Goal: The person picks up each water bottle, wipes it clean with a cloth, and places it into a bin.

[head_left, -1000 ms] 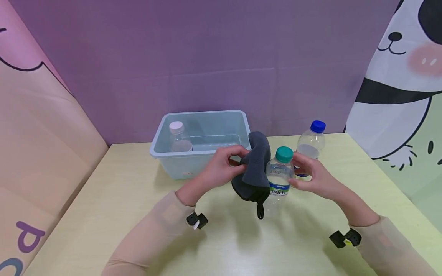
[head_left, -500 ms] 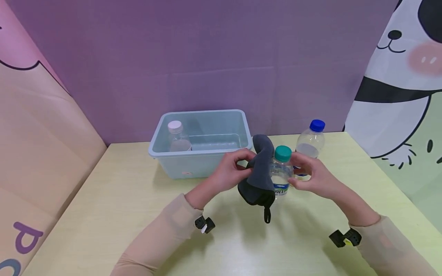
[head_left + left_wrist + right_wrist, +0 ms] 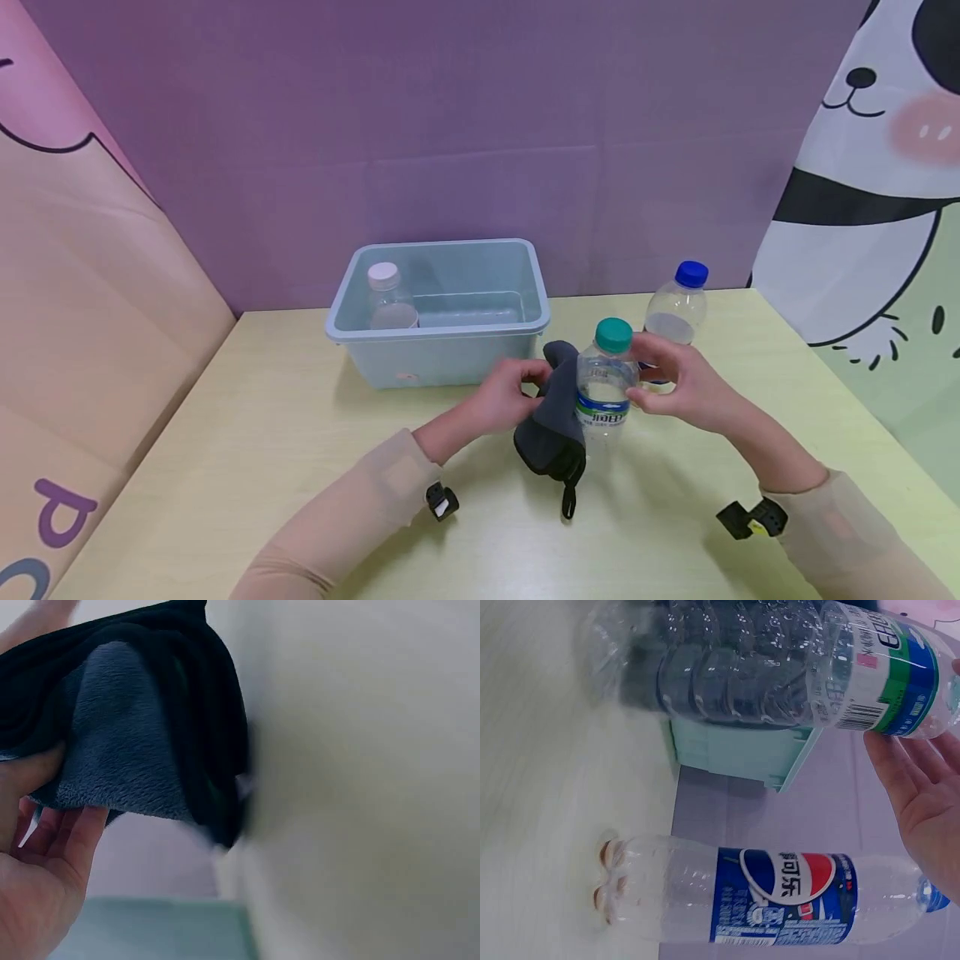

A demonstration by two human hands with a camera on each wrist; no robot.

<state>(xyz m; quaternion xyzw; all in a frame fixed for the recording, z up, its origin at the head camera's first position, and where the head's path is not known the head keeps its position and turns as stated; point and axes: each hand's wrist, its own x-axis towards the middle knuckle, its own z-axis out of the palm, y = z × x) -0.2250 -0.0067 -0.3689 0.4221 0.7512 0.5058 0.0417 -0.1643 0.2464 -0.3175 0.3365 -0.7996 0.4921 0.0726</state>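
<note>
Pale table (image 3: pixel 247 500), bearing a light-blue tub (image 3: pixel 442 360) toward its far edge. Blue-capped bottle (image 3: pixel 671 312): upright, right of the tub. Green-capped bottle (image 3: pixel 602 383): upright, nearer the viewer. White-capped bottle (image 3: pixel 393 314): inside the tub, at left. Grey cloth item (image 3: pixel 555 417): just left of the green-capped bottle, contact indeterminate. Right hand (image 3: pixel 678 382): grasps the green-capped bottle's upper part. Left hand (image 3: pixel 506 396): pinches the grey cloth item between thumb and fingers.

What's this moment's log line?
left hand: pinches dark cloth; right hand: holds green-capped bottle; tub: pale-capped bottle inside; blue-capped bottle: upright
</note>
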